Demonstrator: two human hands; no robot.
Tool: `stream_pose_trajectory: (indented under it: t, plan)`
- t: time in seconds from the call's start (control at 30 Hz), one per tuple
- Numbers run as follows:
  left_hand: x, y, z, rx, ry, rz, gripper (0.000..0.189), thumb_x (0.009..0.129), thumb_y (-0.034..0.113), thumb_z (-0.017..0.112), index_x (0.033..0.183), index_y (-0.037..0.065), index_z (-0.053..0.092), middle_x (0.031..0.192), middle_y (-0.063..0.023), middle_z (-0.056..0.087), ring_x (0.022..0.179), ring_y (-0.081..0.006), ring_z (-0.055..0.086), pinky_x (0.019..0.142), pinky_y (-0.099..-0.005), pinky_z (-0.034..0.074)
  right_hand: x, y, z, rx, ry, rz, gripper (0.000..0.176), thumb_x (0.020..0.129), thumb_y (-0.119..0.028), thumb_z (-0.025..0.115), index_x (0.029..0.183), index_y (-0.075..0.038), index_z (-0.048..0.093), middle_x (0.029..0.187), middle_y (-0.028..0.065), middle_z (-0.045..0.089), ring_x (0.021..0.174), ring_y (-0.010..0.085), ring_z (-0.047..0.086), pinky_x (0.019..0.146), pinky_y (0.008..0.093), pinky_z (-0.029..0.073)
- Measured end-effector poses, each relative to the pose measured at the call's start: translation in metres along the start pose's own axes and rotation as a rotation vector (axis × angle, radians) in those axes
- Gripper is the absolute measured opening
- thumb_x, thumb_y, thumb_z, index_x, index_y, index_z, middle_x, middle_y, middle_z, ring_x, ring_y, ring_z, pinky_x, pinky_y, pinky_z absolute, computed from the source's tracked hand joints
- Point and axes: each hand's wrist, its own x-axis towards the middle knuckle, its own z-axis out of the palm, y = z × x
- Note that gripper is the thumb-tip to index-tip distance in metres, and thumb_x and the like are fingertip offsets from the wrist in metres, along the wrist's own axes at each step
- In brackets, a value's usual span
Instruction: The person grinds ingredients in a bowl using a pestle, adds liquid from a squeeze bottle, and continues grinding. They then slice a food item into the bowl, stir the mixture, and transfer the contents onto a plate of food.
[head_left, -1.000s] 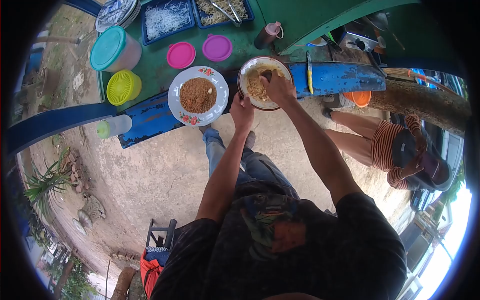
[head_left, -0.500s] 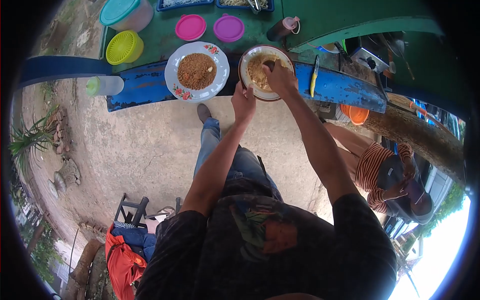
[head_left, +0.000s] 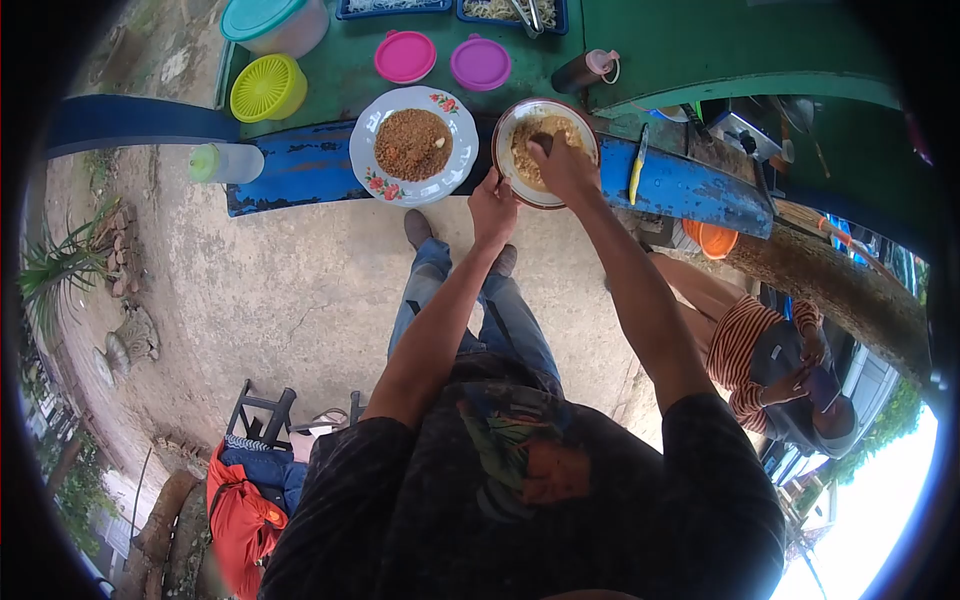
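At the blue table edge, a brown-rimmed plate (head_left: 592, 140) holds a pale brown, crumbly paste (head_left: 562, 122). My left hand (head_left: 494, 208) is closed on its lower left rim. Over the paste, my right hand (head_left: 568, 172) wraps round a dark, rounded pestle (head_left: 541, 141), whose end touches the paste; most of it is hidden by my fingers. Just to the left sits a white flowered plate (head_left: 365, 152) heaped with brown ground crumbs (head_left: 412, 145). A yellow-handled knife (head_left: 637, 172) lies to the right of my right hand.
Behind the plates are pink (head_left: 405, 57) and purple (head_left: 481, 63) lidded tubs, a dark bottle (head_left: 585, 71) and blue trays with tongs (head_left: 527, 15). A yellow tub (head_left: 268, 88) and clear bottle (head_left: 227, 163) stand left. A seated person (head_left: 765, 355) is at right; a chair (head_left: 262, 412) is behind left.
The view has shifted, so the table things appear farther right, and both my feet now show. My right hand has moved slightly with the pestle over the paste; my left keeps hold of the rim.
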Motion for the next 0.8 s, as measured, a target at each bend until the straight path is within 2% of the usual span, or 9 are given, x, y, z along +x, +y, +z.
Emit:
stream_pose_trajectory:
  t: [0.1, 0.13, 0.27, 0.37, 0.43, 0.47, 0.6, 0.7, 0.8]
  plan:
    - [0.006, -0.007, 0.0, 0.014, 0.011, -0.003, 0.03, 0.106, 0.005, 0.052, 0.132, 0.002, 0.065, 0.093, -0.0088, 0.075, 0.078, -0.0117, 0.074, 0.065, -0.0284, 0.063, 0.002, 0.013, 0.017, -0.072, 0.087, -0.057, 0.066, 0.103, -0.061, 0.05, 0.131, -0.001, 0.055, 0.115, 0.026, 0.073, 0.111, 0.0427, 0.071, 0.092, 0.0556, 0.057]
    - [0.003, -0.002, -0.001, 0.012, -0.016, -0.038, 0.03, 0.105, 0.007, 0.053, 0.132, 0.002, 0.066, 0.093, -0.0101, 0.076, 0.078, -0.013, 0.075, 0.066, -0.029, 0.064, 0.01, 0.004, 0.0, -0.007, 0.047, 0.011, 0.068, 0.102, -0.061, 0.05, 0.132, 0.0, 0.056, 0.119, 0.0274, 0.072, 0.112, 0.0427, 0.071, 0.092, 0.0555, 0.057]
    - [0.004, 0.011, -0.003, 0.1, -0.018, -0.079, 0.03, 0.104, 0.009, 0.054, 0.131, 0.001, 0.066, 0.09, -0.0118, 0.077, 0.075, -0.0135, 0.075, 0.067, -0.0291, 0.064, 0.02, 0.004, 0.004, 0.026, 0.049, -0.028, 0.068, 0.103, -0.061, 0.05, 0.133, 0.0, 0.055, 0.115, 0.0281, 0.072, 0.11, 0.0441, 0.071, 0.092, 0.0556, 0.057]
    - [-0.001, 0.005, -0.002, 0.078, -0.024, -0.079, 0.03, 0.104, 0.009, 0.055, 0.131, 0.001, 0.067, 0.088, -0.0106, 0.076, 0.073, -0.0126, 0.074, 0.067, -0.0287, 0.064, 0.0, 0.008, 0.021, 0.004, 0.029, -0.059, 0.063, 0.103, -0.06, 0.051, 0.125, -0.001, 0.057, 0.107, 0.025, 0.074, 0.104, 0.0438, 0.073, 0.089, 0.0544, 0.058]
    - [0.002, 0.002, -0.002, 0.019, -0.001, -0.111, 0.03, 0.104, 0.009, 0.055, 0.132, 0.002, 0.067, 0.087, -0.0092, 0.076, 0.072, -0.0116, 0.073, 0.066, -0.0286, 0.064, -0.005, 0.005, 0.011, -0.152, 0.058, -0.203, 0.059, 0.103, -0.059, 0.052, 0.12, -0.003, 0.058, 0.104, 0.0238, 0.075, 0.101, 0.0437, 0.074, 0.086, 0.0542, 0.059]
    - [0.002, 0.001, -0.002, 0.032, -0.001, -0.083, 0.032, 0.105, 0.009, 0.055, 0.134, 0.003, 0.066, 0.087, -0.008, 0.076, 0.072, -0.0106, 0.073, 0.065, -0.0283, 0.064, 0.0, 0.001, 0.001, -0.124, 0.079, -0.16, 0.058, 0.103, -0.06, 0.051, 0.118, -0.004, 0.056, 0.103, 0.0236, 0.075, 0.099, 0.0431, 0.074, 0.083, 0.054, 0.059]
    - [0.011, 0.009, -0.005, 0.016, 0.011, -0.035, 0.032, 0.104, 0.009, 0.056, 0.133, 0.003, 0.067, 0.088, -0.008, 0.076, 0.072, -0.0108, 0.073, 0.064, -0.0285, 0.063, 0.002, 0.004, 0.006, -0.121, 0.103, -0.186, 0.062, 0.103, -0.061, 0.05, 0.124, -0.002, 0.056, 0.103, 0.0252, 0.075, 0.099, 0.0434, 0.074, 0.082, 0.0551, 0.059]
    - [0.001, 0.006, -0.005, 0.079, -0.023, -0.08, 0.035, 0.104, 0.006, 0.055, 0.137, 0.003, 0.066, 0.088, -0.0105, 0.076, 0.075, -0.0129, 0.075, 0.067, -0.0294, 0.064, 0.012, -0.001, -0.008, -0.072, 0.04, -0.054, 0.066, 0.103, -0.061, 0.05, 0.129, 0.0, 0.053, 0.11, 0.0282, 0.073, 0.107, 0.0448, 0.071, 0.088, 0.0573, 0.057]
    - [0.004, -0.003, -0.005, 0.043, -0.015, -0.083, 0.036, 0.103, 0.007, 0.055, 0.138, 0.004, 0.065, 0.089, -0.0113, 0.077, 0.074, -0.0146, 0.075, 0.067, -0.0301, 0.064, 0.009, 0.002, 0.002, -0.1, 0.049, -0.123, 0.068, 0.103, -0.061, 0.049, 0.132, 0.0, 0.052, 0.11, 0.0281, 0.073, 0.107, 0.0447, 0.072, 0.09, 0.058, 0.056]
